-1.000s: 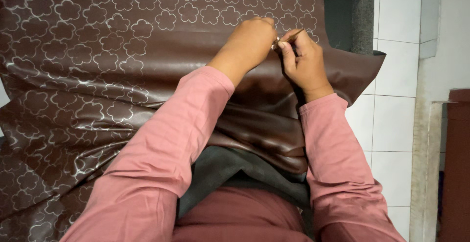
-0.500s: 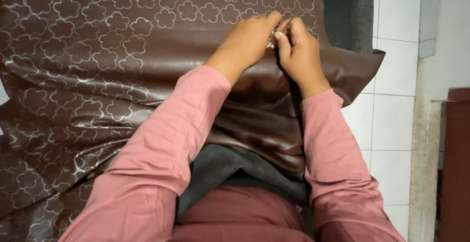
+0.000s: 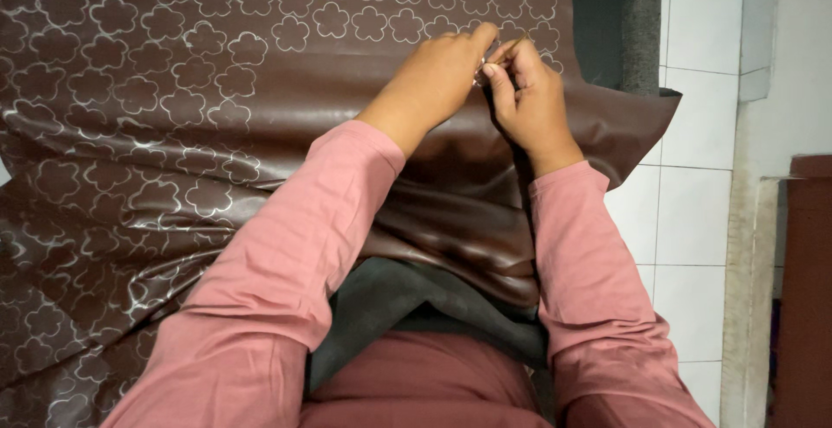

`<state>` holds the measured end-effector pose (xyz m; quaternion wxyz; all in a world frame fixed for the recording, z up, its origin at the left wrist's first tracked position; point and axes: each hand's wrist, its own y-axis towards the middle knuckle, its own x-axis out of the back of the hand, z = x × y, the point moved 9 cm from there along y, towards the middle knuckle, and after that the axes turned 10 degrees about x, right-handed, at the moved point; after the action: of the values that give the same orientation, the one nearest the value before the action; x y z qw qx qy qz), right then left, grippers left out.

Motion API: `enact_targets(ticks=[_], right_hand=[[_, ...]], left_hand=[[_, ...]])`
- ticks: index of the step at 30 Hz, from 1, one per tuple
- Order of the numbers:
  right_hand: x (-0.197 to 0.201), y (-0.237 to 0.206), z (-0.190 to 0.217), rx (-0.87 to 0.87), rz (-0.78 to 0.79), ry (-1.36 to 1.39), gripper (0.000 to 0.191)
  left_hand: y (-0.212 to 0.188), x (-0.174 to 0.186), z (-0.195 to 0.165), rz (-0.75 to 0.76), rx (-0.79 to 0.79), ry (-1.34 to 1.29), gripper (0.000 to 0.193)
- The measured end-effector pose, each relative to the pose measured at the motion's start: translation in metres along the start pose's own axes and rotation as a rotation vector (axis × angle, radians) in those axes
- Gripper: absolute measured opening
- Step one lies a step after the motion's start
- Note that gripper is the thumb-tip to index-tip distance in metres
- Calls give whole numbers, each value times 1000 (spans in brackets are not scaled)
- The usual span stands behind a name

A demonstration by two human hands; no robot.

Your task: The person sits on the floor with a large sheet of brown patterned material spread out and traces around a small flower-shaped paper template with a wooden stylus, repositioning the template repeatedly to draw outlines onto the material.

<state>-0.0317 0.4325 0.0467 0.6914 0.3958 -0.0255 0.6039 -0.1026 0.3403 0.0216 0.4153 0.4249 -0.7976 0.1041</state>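
brown sheet (image 3: pixel 217 133) | left hand (image 3: pixel 433 81); right hand (image 3: pixel 529 103) pinched together on something tiny, unidentifiable

Brown sheet (image 3: pixel 217 133) — pale flower outlines (glossy) — pink sleeves (image 3: pixel 286 263)

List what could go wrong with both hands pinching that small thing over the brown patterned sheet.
1. The left hand and right hand pinch something too small to identify; it could slip and vanish in the folds of the brown sheet.
2. The sheet hangs crumpled over the lap and may slide.
3. If the item is sharp, a fingertip could be pricked.
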Motion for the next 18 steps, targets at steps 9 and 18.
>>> enact_targets(ticks=[9, 18], right_hand=[[-3, -3, -7, -33, 3, 98, 6], [-4, -3, -6, -31, -34, 9, 5]], left_hand=[[2, -1, 4, 32, 11, -12, 24], [1, 2, 1, 82, 50, 31, 22]])
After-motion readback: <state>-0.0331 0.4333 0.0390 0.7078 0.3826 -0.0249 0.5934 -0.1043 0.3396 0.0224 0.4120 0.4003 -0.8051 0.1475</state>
